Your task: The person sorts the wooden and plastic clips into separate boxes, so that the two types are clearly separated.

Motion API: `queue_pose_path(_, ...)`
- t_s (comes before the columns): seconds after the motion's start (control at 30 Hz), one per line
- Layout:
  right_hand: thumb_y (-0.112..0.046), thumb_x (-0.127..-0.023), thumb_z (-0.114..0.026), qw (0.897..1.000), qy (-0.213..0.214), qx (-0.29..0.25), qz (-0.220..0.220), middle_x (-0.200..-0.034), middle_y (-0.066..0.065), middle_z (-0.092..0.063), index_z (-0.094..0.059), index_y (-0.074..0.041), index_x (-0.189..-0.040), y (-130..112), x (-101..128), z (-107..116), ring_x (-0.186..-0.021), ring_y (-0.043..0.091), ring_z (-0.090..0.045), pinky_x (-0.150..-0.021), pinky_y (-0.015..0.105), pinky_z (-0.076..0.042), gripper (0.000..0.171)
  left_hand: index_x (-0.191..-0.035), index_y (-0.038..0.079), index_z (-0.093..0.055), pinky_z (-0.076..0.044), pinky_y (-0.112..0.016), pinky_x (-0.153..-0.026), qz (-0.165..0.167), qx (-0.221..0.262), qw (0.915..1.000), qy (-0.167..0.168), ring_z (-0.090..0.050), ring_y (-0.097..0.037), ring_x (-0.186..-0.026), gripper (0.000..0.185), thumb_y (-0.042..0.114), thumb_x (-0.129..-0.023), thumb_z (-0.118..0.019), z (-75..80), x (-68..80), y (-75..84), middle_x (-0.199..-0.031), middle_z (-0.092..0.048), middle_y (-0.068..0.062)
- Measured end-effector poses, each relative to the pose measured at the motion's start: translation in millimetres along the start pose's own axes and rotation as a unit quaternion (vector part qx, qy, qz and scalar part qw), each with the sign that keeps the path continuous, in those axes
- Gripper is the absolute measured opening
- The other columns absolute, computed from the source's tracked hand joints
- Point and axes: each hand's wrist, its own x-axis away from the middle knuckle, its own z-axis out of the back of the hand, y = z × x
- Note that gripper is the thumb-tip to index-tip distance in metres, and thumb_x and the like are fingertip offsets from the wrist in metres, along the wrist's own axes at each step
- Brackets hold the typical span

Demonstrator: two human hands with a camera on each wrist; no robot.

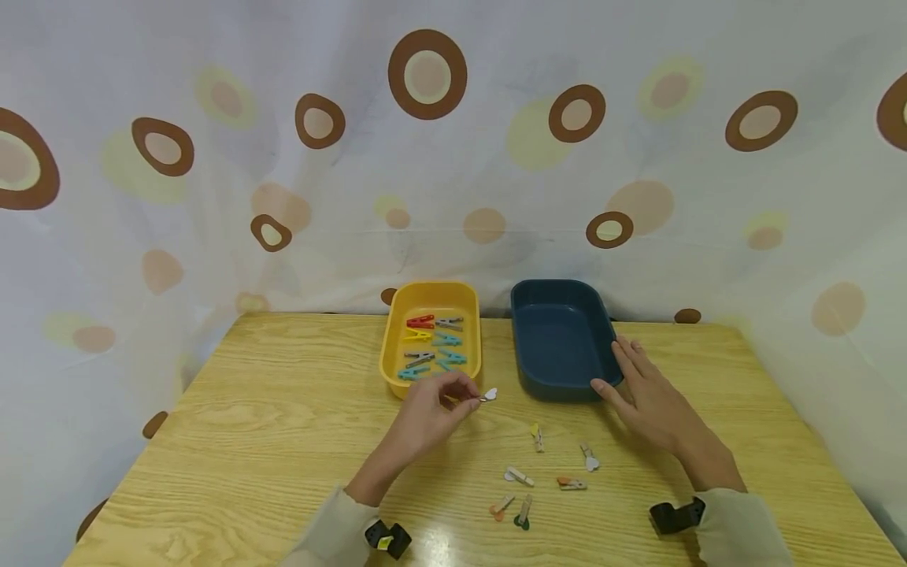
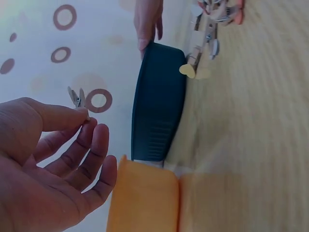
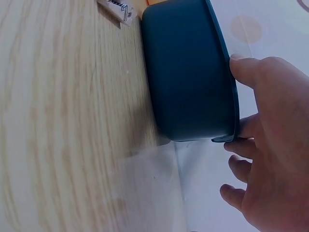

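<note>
My left hand (image 1: 473,400) hovers just in front of the yellow tray (image 1: 392,346) and pinches a small wooden clip with a white heart (image 1: 489,394) between thumb and forefinger. The left wrist view shows the same clip (image 2: 76,98) at the fingertips of that hand (image 2: 87,116). The yellow tray holds several coloured clothespins (image 1: 432,346). My right hand (image 1: 641,386) rests with straight fingers on the near right corner of the empty dark blue tray (image 1: 560,339), thumb against its near wall. In the right wrist view the thumb of that hand (image 3: 275,145) touches the blue tray's rim (image 3: 188,72).
Several small heart clips (image 1: 537,437) lie loose on the wooden table (image 1: 248,441) in front of the trays, also seen as clips (image 2: 203,53) in the left wrist view. A spotted curtain (image 1: 425,157) hangs behind the table.
</note>
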Motion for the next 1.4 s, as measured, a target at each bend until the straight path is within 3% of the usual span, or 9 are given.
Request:
queue_pose_path(0.33, -0.054, -0.107, -0.046, 1.0, -0.01, -0.012, -0.004, -0.17, 0.021, -0.002, -0.008, 0.002, -0.163, -7, 1, -1, -0.156, 0.042, 0.001, -0.114, 0.071, -0.019, 0.088, -0.096, 0.008, -0.072, -0.055, -0.024, -0.069, -0.028, -0.02, 0.999, 0.03, -0.066, -0.01, -0.081, 0.004, 0.011, -0.097, -0.073, -10.7, -38.7, 17.1, -0.088, -0.071, 0.002)
queue_pose_path(0.47, -0.054, -0.106, -0.047, 1.0, -0.009, -0.009, -0.007, -0.17, 0.022, -0.004, -0.01, 0.003, -0.162, -9, 2, -1, -0.156, 0.042, 0.0, -0.114, 0.071, -0.019, 0.089, -0.096, 0.007, -0.073, -0.054, -0.023, -0.07, -0.02, -0.029, 0.999, 0.028, -0.066, -0.011, -0.083, 0.004, 0.011, -0.097, -0.073, -16.2, -48.7, 21.6, -0.09, -0.072, 0.001)
queue_pose_path(0.77, -0.056, -0.105, -0.049, 1.0, -0.007, -0.007, -0.007, -0.17, 0.021, -0.006, -0.014, 0.004, -0.162, -12, 3, 0, -0.156, 0.04, 0.0, -0.116, 0.069, -0.018, 0.09, -0.095, 0.006, -0.072, -0.054, -0.024, -0.071, -0.02, -0.023, 0.9989, 0.034, -0.068, -0.014, -0.084, 0.004, 0.009, -0.097, -0.072, -19.9, -61.4, 24.4, -0.09, -0.071, 0.0)
queue_pose_path(1.03, -0.054, -0.106, -0.049, 1.0, -0.009, -0.015, 0.002, -0.169, 0.023, -0.008, -0.016, 0.006, -0.161, -16, 4, 4, -0.156, 0.041, -0.001, -0.116, 0.069, -0.018, 0.088, -0.093, 0.005, -0.072, -0.054, -0.022, -0.072, -0.019, -0.047, 0.998, 0.038, -0.067, -0.012, -0.08, 0.003, 0.007, -0.095, -0.075, -26.9, -73.8, 20.4, -0.087, -0.07, -0.001)
queue_pose_path(1.23, -0.052, -0.105, -0.051, 1.0, -0.013, -0.028, 0.003, -0.169, 0.024, -0.011, -0.017, 0.004, -0.162, -12, 6, 9, -0.155, 0.044, -0.005, -0.112, 0.072, -0.021, 0.087, -0.091, 0.012, -0.072, -0.051, -0.02, -0.069, -0.019, -0.067, 0.9973, 0.024, -0.065, -0.007, -0.078, 0.006, 0.011, -0.096, -0.075, -37.0, -84.4, 23.0, -0.086, -0.07, 0.004)
queue_pose_path(1.4, -0.051, -0.105, -0.053, 0.999, -0.017, -0.028, 0.008, -0.169, 0.024, -0.011, -0.015, 0.001, -0.163, -5, 7, 10, -0.155, 0.044, -0.005, -0.111, 0.074, -0.021, 0.087, -0.095, 0.009, -0.072, -0.051, -0.017, -0.07, -0.034, -0.077, 0.9964, 0.008, -0.063, -0.006, -0.079, 0.004, 0.012, -0.097, -0.073, -42.9, -90.6, 25.9, -0.089, -0.069, 0.003)
